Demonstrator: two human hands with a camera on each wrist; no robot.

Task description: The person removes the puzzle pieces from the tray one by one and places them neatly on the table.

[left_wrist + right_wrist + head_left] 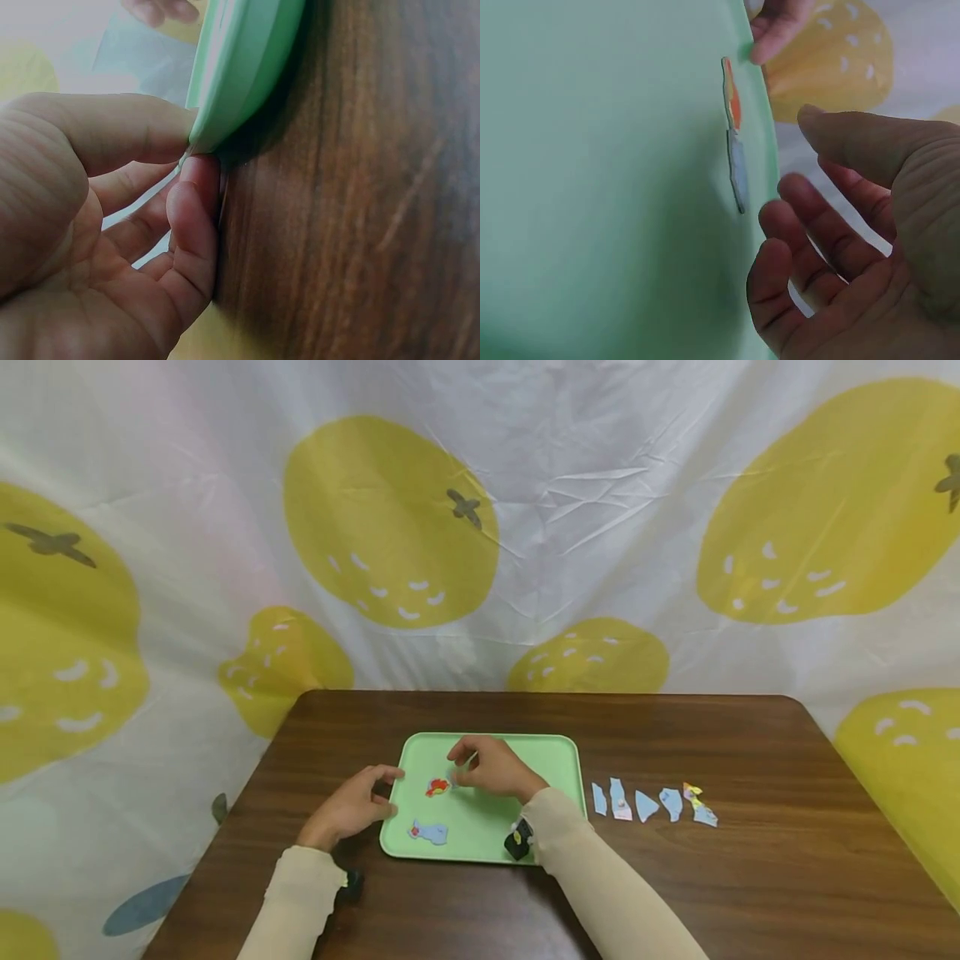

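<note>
My left hand (352, 804) pinches the left rim of a light green tray (491, 852), thumb on the rim and fingertips at its underside in the left wrist view. Over the tray hovers my right hand (491, 767), its fingers loosely bent and nothing between them in the right wrist view. Just below those fingers lies a red-orange puzzle-like piece (437, 787). A pale blue piece (737, 169) lies end to end with it. Nearer the tray's front left corner is another light blue piece (431, 833) with a red spot.
On the brown wooden table (750, 893), right of the tray, several loose pieces (646, 806) stand in a row, mostly light blue, the last with yellow and pink. A white curtain (585, 510) with yellow fruit prints hangs behind the table.
</note>
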